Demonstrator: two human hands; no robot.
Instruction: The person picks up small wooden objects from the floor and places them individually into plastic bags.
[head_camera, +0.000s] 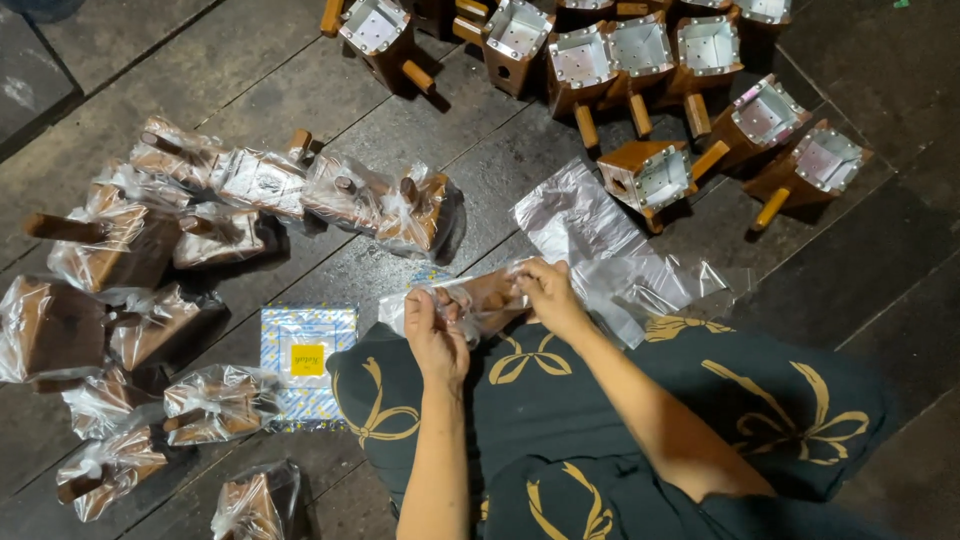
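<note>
In the head view, at the middle of the frame just above the lap, the left hand (436, 335) and right hand (548, 295) both pinch a clear bag (480, 300) around a small wooden piece lying long-ways left to right, so closing its mouth likely needs a tight twist.

Dim down here, with one warm light coming from above and a little ahead of me, so the middle of my view is brightest and the corners sink into near black. Glare flares off the clear plastic sheets (600, 250) and off the wrapped bundles (150, 250) at my left. The metal-lined wooden boxes (640, 50) up top glow almost white. Hard shadows sit behind each box. My left hand (435, 335) and right hand (548, 295) look slightly soft; the floorboards (250, 70) curve at the edges.
</note>
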